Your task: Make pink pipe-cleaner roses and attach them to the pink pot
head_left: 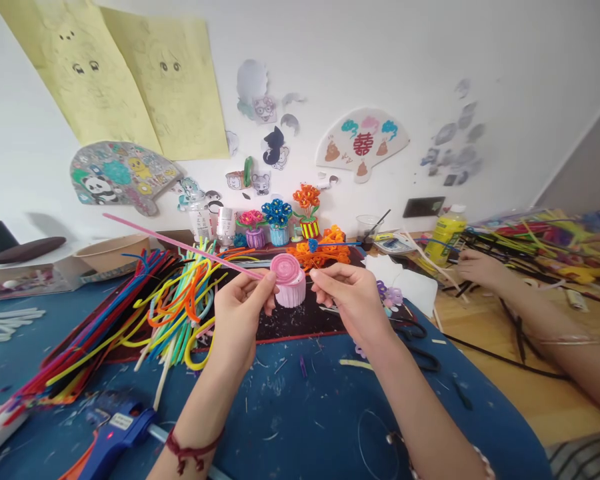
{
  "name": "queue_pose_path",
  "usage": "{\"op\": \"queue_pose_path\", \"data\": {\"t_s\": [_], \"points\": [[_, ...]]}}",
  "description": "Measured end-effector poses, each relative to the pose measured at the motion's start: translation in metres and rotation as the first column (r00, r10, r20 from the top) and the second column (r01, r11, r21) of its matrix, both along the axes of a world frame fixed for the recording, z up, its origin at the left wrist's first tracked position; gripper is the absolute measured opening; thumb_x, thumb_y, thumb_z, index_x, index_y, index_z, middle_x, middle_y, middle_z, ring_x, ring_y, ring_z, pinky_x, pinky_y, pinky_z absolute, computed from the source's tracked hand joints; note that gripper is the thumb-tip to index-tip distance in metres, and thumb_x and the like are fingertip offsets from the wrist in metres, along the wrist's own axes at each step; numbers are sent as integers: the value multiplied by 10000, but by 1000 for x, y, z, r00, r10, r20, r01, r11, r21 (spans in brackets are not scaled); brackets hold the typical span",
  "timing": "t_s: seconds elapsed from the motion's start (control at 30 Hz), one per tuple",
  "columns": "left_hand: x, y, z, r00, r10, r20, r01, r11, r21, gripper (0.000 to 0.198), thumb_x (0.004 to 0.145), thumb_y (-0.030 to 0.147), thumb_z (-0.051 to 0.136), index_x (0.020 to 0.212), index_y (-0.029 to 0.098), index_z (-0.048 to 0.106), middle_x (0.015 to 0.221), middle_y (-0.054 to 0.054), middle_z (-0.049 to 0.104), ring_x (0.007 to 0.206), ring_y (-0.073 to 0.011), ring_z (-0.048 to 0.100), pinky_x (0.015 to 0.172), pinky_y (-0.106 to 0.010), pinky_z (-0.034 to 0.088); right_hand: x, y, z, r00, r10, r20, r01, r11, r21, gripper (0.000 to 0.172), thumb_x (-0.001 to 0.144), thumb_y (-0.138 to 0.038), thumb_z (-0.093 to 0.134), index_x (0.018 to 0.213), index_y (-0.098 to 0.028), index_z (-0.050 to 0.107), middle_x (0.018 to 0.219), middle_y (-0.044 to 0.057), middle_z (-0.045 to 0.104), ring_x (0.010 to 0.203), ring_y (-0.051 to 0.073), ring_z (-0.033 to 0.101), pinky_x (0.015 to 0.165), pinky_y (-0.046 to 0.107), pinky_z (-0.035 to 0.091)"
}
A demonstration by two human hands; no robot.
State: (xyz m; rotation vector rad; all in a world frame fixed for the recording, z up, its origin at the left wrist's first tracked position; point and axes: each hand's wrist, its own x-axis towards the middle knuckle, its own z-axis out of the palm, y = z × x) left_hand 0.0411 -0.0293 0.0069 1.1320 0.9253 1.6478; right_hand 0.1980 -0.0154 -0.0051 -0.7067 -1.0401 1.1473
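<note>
A flat pink pipe cleaner coil (286, 269) is pinched between the thumb and fingers of my left hand (245, 297). From it a long straight pink tail (180, 244) runs up to the left. Just right of the coil, my right hand (350, 297) is closed, thumb against fingers; I cannot make out anything in that pinch. Beneath and partly behind the coil stands a small ribbed pale pink pot (291, 295) on the dark mat (275, 327).
Bundled colourful pipe cleaners (180, 300) lie left; a blue glue gun (117, 433) with a lit red light is at front left. Flower pots (279, 223) stand by the wall. Another person's hand (480, 270) reaches in at right, near a yellow bottle (445, 237).
</note>
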Motion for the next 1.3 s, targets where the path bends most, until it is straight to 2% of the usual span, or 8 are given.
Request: {"op": "queue_pose_path", "data": {"t_s": [0.2, 0.47, 0.6, 0.7, 0.77, 0.97, 1.1, 1.3], "points": [[2, 0, 0, 1000, 8, -17, -8, 1000, -9, 178, 722, 258, 807, 787, 120, 714, 597, 19, 629, 483, -49, 481, 448, -157, 361, -2, 2, -1, 1000, -9, 28, 6, 994, 108, 232, 841, -380, 697, 735, -195, 605, 598, -36, 597, 433, 85, 533, 389, 199, 362], [2, -1, 0, 1000, -3, -26, 2, 1000, -13, 199, 725, 276, 809, 794, 121, 705, 600, 23, 625, 487, -49, 480, 449, -157, 363, 2, 2, -5, 977, -98, 189, 82, 992, 92, 501, 892, -511, 626, 533, -192, 485, 438, -42, 474, 341, 68, 403, 362, 212, 292], [3, -2, 0, 999, 0, -33, 0, 1000, -12, 207, 723, 281, 811, 807, 123, 708, 605, 24, 625, 488, -50, 481, 450, -158, 362, -2, 3, -4, 962, 29, 270, -44, 998, 52, 515, 831, -616, 659, 605, -154, 634, 545, 34, 626, 419, 101, 526, 397, 217, 357], [4, -3, 0, 998, -8, -59, 6, 1000, -25, 211, 717, 284, 814, 810, 124, 712, 604, 23, 623, 493, -54, 485, 456, -161, 366, -7, 2, -3, 966, 140, 218, -148, 989, 21, 452, 732, -592, 770, 736, -144, 703, 643, 46, 680, 485, 116, 566, 443, 228, 414], [5, -4, 0, 997, -16, -76, 14, 999, -31, 210, 712, 286, 816, 801, 126, 713, 594, 22, 619, 490, -58, 483, 454, -165, 361, -8, 1, -3, 973, 148, 177, -151, 988, 7, 430, 685, -557, 821, 756, -146, 714, 637, 36, 680, 488, 115, 562, 452, 232, 415], [4, -3, 1, 999, -48, 3, 48, 998, -28, 235, 685, 304, 830, 780, 123, 714, 587, 27, 605, 465, -47, 452, 438, -166, 338, 1, 1, -2, 965, 248, 82, -251, 968, 28, 491, 745, -628, 746, 745, -137, 725, 682, 69, 706, 502, 108, 563, 451, 223, 396], [5, -2, 0, 998, -60, 7, 60, 998, -26, 238, 682, 301, 832, 782, 121, 713, 587, 29, 601, 465, -44, 451, 437, -162, 341, -1, 1, 0, 968, 223, 114, -223, 975, -14, 445, 670, -562, 832, 794, -147, 734, 664, 45, 698, 492, 108, 551, 451, 229, 403], [5, -2, -1, 995, -82, -60, 80, 996, -46, 232, 698, 308, 827, 770, 122, 708, 592, 24, 604, 467, -49, 463, 436, -160, 354, -6, 2, -2, 977, 172, 122, -171, 985, -22, 363, 651, -482, 852, 688, -153, 702, 618, 33, 687, 475, 109, 560, 444, 232, 413]]}}
